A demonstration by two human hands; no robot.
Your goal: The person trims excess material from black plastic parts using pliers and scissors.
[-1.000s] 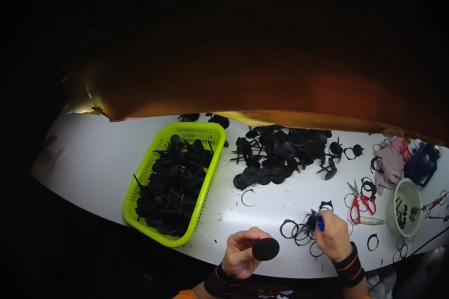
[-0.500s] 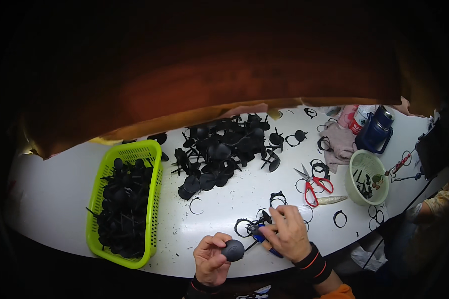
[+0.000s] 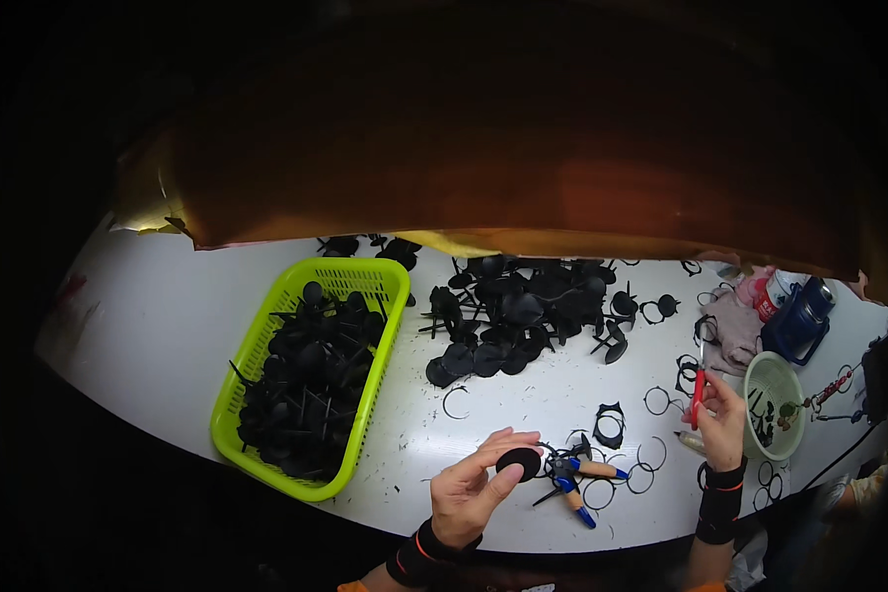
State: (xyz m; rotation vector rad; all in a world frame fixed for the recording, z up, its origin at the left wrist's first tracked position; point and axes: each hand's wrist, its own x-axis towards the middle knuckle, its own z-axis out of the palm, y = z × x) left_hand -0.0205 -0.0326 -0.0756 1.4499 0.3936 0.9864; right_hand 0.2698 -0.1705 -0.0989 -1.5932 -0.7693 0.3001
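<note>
My left hand (image 3: 467, 500) grips a black round-headed plastic part (image 3: 519, 463) between thumb and fingers, above the table's front edge. To the right, my right hand (image 3: 722, 434) is closed on red-handled scissors (image 3: 699, 395), whose blades point away from me. Between my hands lie nippers (image 3: 599, 470) with tan and blue handles, among black plastic rings and scraps. A heap of similar black parts (image 3: 523, 310) spreads across the middle of the table. More of them fill the green basket (image 3: 392, 331) at the left.
A pale green bowl (image 3: 777, 455) with black scraps stands at the right. Behind it are a dark blue flask (image 3: 801, 318) and a greyish-pink cloth (image 3: 736, 331). A brown sheet (image 3: 523, 187) overhangs the far side. Another person's arm (image 3: 839, 495) shows at the far right.
My right hand has left the nippers, moved right and taken hold of the scissors. The nippers now lie on the table. My left hand has turned the black part. The whole view has shifted.
</note>
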